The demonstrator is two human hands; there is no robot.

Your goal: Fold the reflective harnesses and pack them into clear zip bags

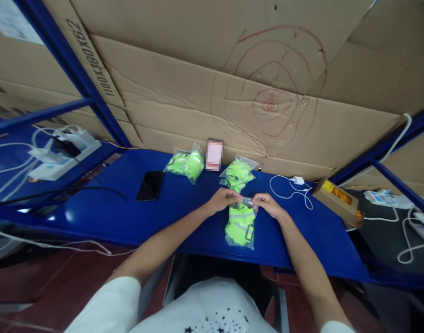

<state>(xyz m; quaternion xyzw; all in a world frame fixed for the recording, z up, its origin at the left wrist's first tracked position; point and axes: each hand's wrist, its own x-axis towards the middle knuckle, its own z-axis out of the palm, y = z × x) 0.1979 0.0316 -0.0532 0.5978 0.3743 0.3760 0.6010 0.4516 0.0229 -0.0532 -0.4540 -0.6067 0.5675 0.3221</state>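
Note:
A clear plastic bag with a folded neon-yellow reflective strap item inside lies near the front of the blue table. At its top edge, my left hand pinches the left side of the opening. My right hand pinches the same edge on the right, so the plastic is stretched between them. Just beyond my hands lie more neon-yellow bagged items. Further left at the back, other bagged items lean close together.
A black phone lies to the left. A blurred pink-and-white card stands against the cardboard wall. Right of my hands are a white charger with cable and an open cardboard box. Power strips sit at far left.

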